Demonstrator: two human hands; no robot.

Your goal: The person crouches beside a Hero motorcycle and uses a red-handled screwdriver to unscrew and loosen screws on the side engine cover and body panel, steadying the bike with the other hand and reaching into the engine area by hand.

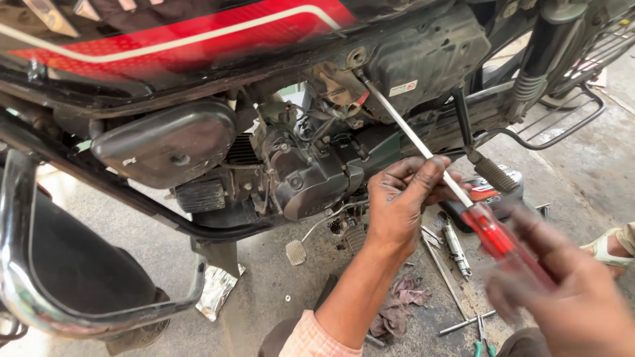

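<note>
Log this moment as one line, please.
left hand: steadies screwdriver shaft | right hand: grips its red handle | tip: at motorcycle

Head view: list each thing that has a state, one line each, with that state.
Screwdriver: held in both hands, tip up against the motorcycle's side.
Left hand: fingers pinched on the metal shaft.
Right hand: closed on the red handle, blurred.
Motorcycle: standing, side cover off, parts and wiring exposed.
Kick lever: folded down.
Rag: crumpled on the floor.
Pliers: lying on the floor.

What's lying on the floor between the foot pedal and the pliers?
In the head view, a crumpled rag lies on the floor between the foot pedal and the green-handled pliers; the left hand's forearm crosses above.
</note>
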